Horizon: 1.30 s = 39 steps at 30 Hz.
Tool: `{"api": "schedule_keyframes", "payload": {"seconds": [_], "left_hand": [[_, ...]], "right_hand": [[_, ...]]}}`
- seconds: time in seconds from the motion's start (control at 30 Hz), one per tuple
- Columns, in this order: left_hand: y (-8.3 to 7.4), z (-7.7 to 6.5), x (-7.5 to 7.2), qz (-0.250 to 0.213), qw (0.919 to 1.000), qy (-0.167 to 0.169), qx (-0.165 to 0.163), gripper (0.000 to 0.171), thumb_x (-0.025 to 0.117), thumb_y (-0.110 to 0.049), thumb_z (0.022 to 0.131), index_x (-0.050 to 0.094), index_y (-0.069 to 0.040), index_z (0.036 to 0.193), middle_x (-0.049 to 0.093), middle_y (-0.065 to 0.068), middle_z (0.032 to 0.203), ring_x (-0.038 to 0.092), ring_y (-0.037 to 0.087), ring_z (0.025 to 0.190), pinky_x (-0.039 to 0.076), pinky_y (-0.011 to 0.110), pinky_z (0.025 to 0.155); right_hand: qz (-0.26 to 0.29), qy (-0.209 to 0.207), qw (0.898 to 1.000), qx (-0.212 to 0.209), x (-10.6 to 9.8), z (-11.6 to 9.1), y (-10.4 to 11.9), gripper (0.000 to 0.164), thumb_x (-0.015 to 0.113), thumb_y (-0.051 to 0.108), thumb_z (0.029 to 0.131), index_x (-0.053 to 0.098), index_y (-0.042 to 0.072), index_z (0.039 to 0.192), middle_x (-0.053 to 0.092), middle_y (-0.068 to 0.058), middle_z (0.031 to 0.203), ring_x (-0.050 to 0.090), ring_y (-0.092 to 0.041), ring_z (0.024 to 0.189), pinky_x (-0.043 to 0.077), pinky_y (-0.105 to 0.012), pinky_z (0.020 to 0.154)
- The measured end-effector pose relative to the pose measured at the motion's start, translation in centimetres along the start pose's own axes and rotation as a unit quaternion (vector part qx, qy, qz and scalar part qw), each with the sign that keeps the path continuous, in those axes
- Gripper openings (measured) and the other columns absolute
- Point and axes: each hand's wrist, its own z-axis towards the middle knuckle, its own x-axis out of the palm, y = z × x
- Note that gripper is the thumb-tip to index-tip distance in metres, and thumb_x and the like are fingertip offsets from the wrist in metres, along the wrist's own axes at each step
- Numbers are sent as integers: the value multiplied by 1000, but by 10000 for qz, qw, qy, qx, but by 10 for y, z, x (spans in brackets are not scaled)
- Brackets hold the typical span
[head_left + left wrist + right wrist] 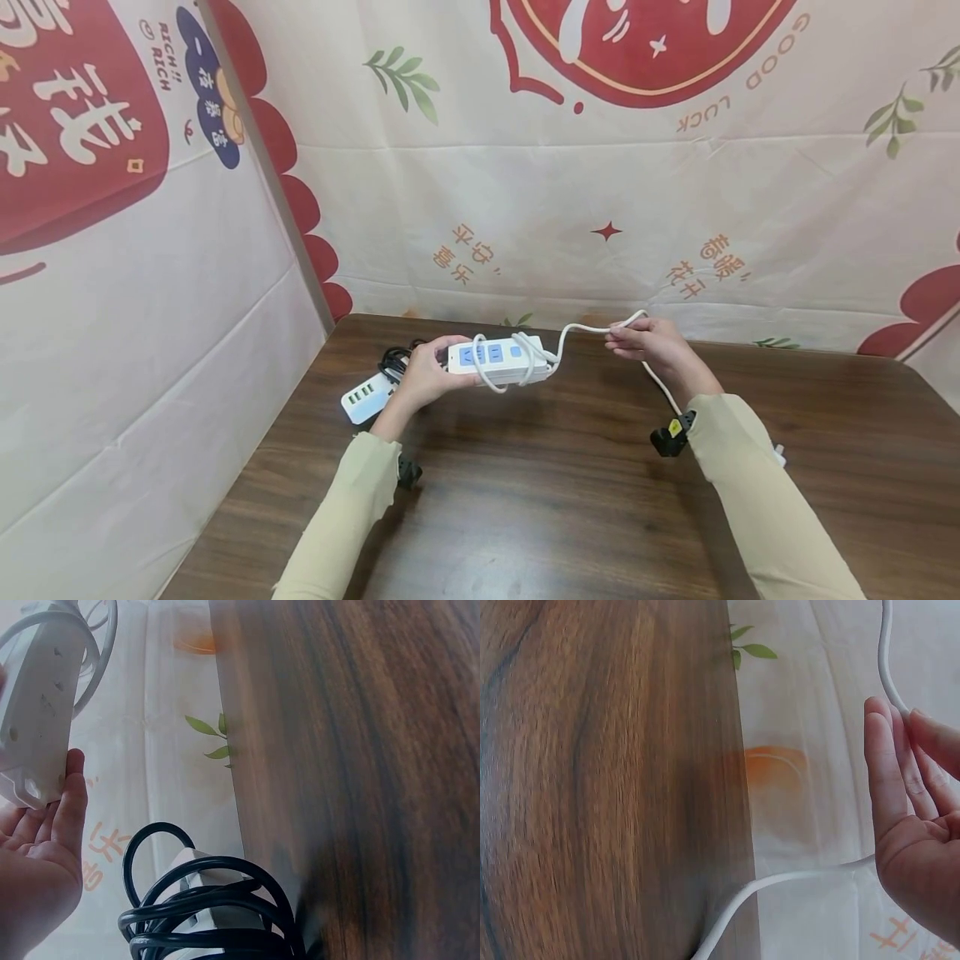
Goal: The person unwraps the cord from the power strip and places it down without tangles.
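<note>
My left hand (426, 377) grips the left end of a white power strip (506, 374) with blue socket faces, held up over the table. Loops of its white cord (581, 327) wrap around the strip. From the strip's right end the cord runs across to my right hand (663, 354), which pinches it between thumb and fingers. Beyond that hand, the cord drops down past the wrist. In the left wrist view, the underside of the power strip (45, 712) rests against the fingers. The right wrist view shows the cord (886, 652) rising from the fingertips.
Left of my left hand lies a second white power strip (367, 398) with a bundled black cord (393, 363). A white plug (780, 455) shows beside my right forearm. The brown wooden table (540, 500) ends at a printed cloth (585, 208) hanging behind it.
</note>
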Motion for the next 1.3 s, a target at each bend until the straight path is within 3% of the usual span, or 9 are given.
{"api": "schedule_keyframes", "payload": {"seconds": [0.1,0.27,0.4,0.5,0.7,1.3], "left_hand": [[-4,-2,0,-67,9999,77,-24,57,84,-17,62,60,-9,113,64,4,106,57,16,90,42,32,81],[-25,-12,-5,-108,9998,164,74,55,81,-13,65,59,-2,114,63,11,106,57,18,90,44,31,78],[-34,-15,-6,-91,9997,186,125,54,81,-11,65,58,1,113,63,13,106,57,19,90,45,31,78],[-23,-11,-4,-138,9997,153,119,54,82,-13,65,59,-2,113,63,10,106,57,18,90,45,31,78],[-1,-1,2,-155,9999,36,51,56,84,-18,62,60,-9,112,64,4,105,57,15,90,44,31,79],[3,1,3,-229,9997,-50,-53,56,84,-18,62,61,-10,112,63,4,104,57,17,89,45,31,77]], "right_hand": [[-89,-47,9999,12,-5,-2,1,14,56,3,88,66,9,82,69,-5,76,66,-13,74,51,-26,71],[-251,-79,9996,39,-12,-8,3,12,55,5,89,65,9,83,69,-4,78,66,-12,75,51,-26,72],[-34,-64,9999,128,-16,-11,5,15,54,3,89,66,10,81,69,-5,77,66,-12,75,51,-24,72],[233,-9,9996,166,-19,-13,6,18,53,1,89,66,9,80,69,-6,77,66,-13,75,51,-24,71],[226,18,9996,185,-25,-15,5,19,52,2,90,67,10,82,69,-4,77,66,-13,76,51,-23,71],[335,-312,9988,170,-33,-26,5,14,56,3,88,68,9,83,70,-6,83,67,-14,78,51,-26,72]]}}
